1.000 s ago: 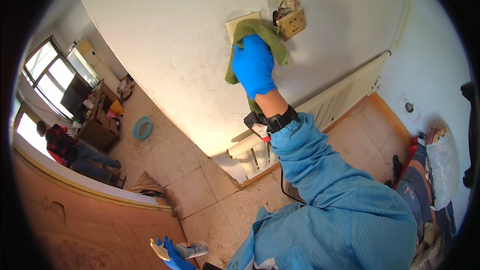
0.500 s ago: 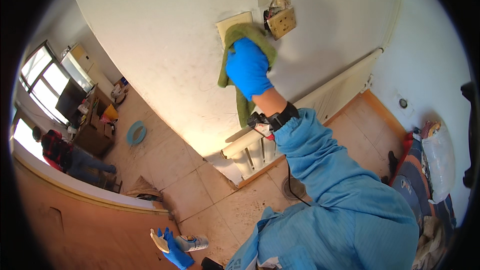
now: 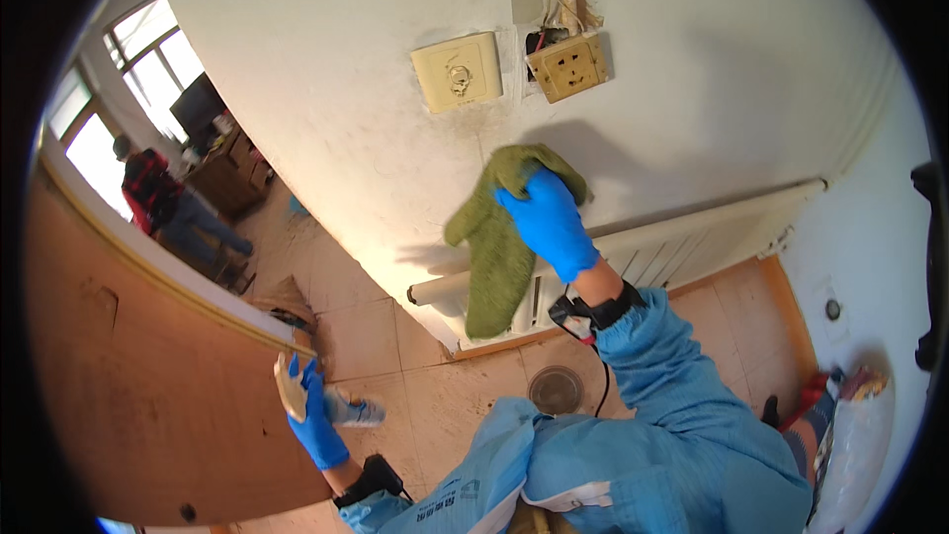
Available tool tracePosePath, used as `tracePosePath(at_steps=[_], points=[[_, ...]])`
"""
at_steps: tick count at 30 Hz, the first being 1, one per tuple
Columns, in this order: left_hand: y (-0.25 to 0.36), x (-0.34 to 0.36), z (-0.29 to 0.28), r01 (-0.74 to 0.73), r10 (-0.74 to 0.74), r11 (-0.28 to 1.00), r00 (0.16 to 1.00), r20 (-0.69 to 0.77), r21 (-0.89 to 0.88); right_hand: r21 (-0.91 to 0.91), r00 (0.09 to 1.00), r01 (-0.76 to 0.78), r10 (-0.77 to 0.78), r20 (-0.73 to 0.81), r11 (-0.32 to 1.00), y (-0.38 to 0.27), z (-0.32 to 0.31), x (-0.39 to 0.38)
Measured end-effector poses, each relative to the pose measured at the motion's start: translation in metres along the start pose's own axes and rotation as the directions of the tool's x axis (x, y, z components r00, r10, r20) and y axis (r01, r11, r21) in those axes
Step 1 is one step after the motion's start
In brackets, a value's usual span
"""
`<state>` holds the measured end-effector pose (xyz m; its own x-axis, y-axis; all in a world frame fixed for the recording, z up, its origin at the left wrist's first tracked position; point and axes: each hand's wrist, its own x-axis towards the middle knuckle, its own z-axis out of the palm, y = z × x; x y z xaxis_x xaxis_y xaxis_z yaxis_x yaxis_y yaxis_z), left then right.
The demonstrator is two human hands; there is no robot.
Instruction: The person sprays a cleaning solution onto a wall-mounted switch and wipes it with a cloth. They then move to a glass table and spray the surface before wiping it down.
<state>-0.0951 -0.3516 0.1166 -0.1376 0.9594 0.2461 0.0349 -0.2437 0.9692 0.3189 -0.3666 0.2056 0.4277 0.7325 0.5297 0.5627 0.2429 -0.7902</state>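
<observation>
My right hand, in a blue glove, is closed on a green cloth. The cloth hangs down in front of the wall, below a yellowed switch plate with a round knob and dark smudges. Whether it touches the wall I cannot tell. Low at the left, my left hand, also gloved in blue, holds a pale beige flat piece along its fingers and a cylindrical can beside the palm. The fingers partly hide both.
Right of the switch plate, a socket hangs loose from its wall hole with wires showing. Below runs a white radiator. A brown door stands at left; beyond it a person in a red checked top is near windows. A floor drain lies below.
My right hand has drawn the cloth down from the switch plate, which now shows fully. My left hand has risen slightly with its things. The view has shifted, and the person beyond appears more upright.
</observation>
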Motion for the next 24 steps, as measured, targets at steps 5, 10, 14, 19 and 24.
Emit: tracePosePath(at_steps=[5, 10, 14, 19, 24], points=[[0.082, -0.030, 0.106, -0.046, 0.062, 0.993, 0.987, 0.148, -0.108, 0.042, 0.967, -0.206, 0.196, 0.165, 0.978, 0.037, -0.044, -0.031], [0.153, -0.034, 0.194, -0.148, 0.190, 0.979, 0.909, 0.371, -0.137, 0.179, 0.937, -0.292, 0.243, 0.250, 0.939, 0.059, -0.079, -0.067], [0.177, -0.014, 0.250, -0.110, 0.216, 0.959, 0.881, 0.422, -0.261, 0.253, 0.916, -0.382, 0.329, 0.228, 0.889, 0.070, -0.108, -0.088], [0.179, 0.020, 0.287, -0.096, 0.227, 0.946, 0.879, 0.420, -0.310, 0.203, 0.916, -0.399, 0.378, 0.135, 0.894, 0.082, -0.131, -0.100], [0.165, 0.036, 0.295, -0.097, 0.253, 0.935, 0.856, 0.452, -0.340, 0.262, 0.878, -0.477, 0.471, 0.088, 0.839, 0.081, -0.137, -0.106]])
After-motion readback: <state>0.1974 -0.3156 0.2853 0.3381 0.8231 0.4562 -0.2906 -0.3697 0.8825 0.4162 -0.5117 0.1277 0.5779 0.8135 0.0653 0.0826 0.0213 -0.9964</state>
